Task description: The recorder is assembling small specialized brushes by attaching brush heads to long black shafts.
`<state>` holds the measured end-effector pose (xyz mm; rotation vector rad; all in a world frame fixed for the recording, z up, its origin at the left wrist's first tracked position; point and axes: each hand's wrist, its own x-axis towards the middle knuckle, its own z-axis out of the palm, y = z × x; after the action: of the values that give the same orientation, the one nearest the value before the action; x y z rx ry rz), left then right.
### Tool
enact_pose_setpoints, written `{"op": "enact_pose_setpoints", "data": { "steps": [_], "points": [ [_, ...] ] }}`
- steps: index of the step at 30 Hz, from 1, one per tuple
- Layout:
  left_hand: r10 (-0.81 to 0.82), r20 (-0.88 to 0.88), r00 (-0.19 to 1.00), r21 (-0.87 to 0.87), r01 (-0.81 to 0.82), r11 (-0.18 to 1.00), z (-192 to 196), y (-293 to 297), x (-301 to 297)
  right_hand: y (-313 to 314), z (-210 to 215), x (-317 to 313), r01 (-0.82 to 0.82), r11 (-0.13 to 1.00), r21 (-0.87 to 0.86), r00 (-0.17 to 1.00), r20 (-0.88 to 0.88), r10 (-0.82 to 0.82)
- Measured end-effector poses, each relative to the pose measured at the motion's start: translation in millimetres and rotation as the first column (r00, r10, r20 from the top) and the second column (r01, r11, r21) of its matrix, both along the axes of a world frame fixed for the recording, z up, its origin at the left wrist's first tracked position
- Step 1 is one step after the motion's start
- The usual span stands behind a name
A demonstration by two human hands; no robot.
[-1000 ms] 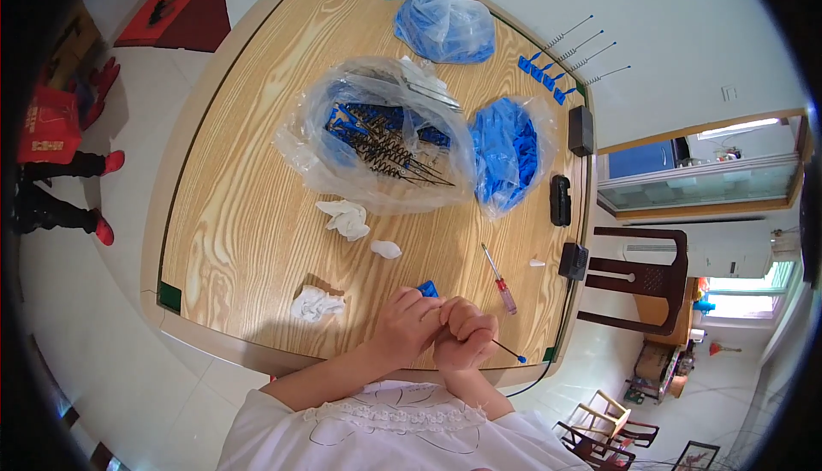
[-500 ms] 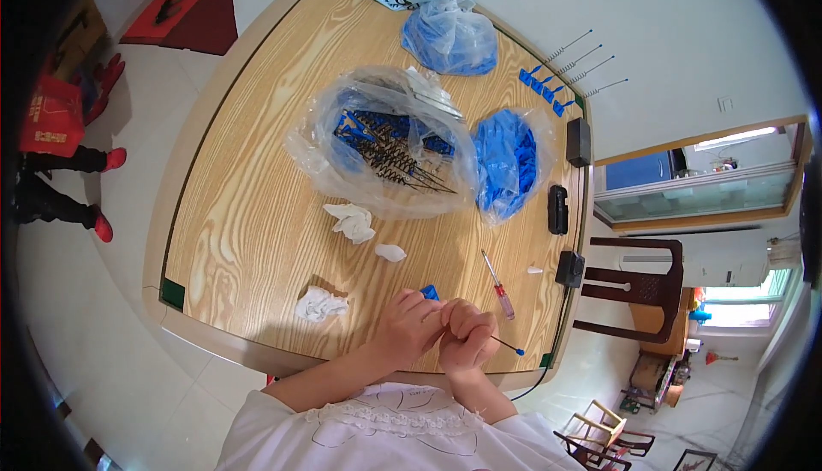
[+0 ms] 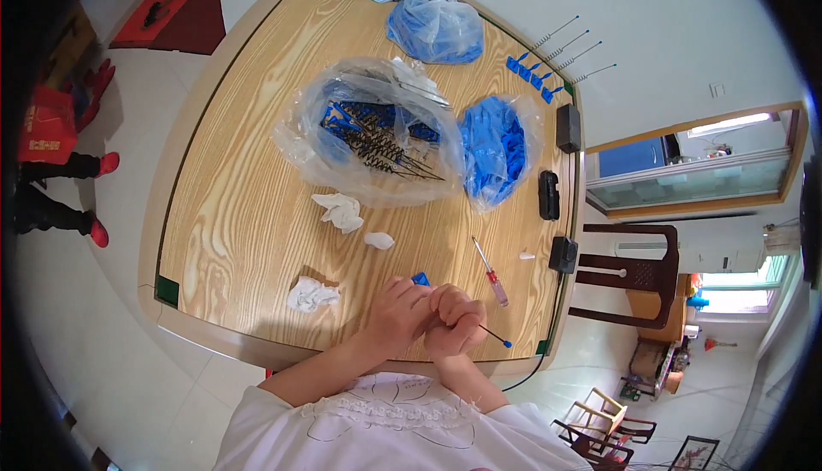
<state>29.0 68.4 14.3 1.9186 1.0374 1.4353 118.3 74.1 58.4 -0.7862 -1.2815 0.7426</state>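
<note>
My left hand point(image 3: 397, 310) and my right hand point(image 3: 452, 320) meet close together over the near edge of the table, fingers curled and touching. From the right hand a thin dark rod point(image 3: 494, 336) with a small blue tip sticks out to the lower right. A blue plastic piece point(image 3: 419, 279) shows just past the left hand's fingers, which are closed around it. Where rod and piece may meet is hidden by the fingers. Right of the hands lies a screwdriver point(image 3: 491, 277) with a clear red handle.
A clear bag point(image 3: 295, 158) of blue pieces and dark spring rods lies mid-table, beside a bag of blue pieces point(image 3: 497, 154). Several blue stands point(image 3: 529, 75) with upright spring rods line the far right edge. Crumpled tissues point(image 3: 312, 295) lie left; black boxes point(image 3: 562, 254) sit along the right edge.
The whole view has shifted slightly. My hands stay pressed together with the rod pointing the same way, and the blue piece shows a little less above the fingers.
</note>
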Motion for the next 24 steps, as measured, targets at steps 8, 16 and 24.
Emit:
{"op": "enact_pose_setpoints", "data": {
  "steps": [8, 16, 24],
  "points": [
    [-0.015, 0.006, 1.0, 0.014, 0.015, 1.0, 1.8, 1.0, -0.5, -0.2, 1.0, 0.7, -0.016, 0.999, -0.04, 0.999, -0.044, 0.015],
    [0.029, -0.03, 0.999, 0.035, -0.028, 0.999, 3.7, -0.4, -1.1, -1.7, 4.9, -3.8, 0.031, 0.999, -0.037, 0.999, 0.02, -0.03],
    [0.002, -0.001, 1.0, 0.024, -0.002, 1.0, 3.0, -3.1, -1.8, -4.9, -0.3, -2.5, 0.02, 0.999, -0.043, 1.0, -0.01, -0.021]
  ]
}}
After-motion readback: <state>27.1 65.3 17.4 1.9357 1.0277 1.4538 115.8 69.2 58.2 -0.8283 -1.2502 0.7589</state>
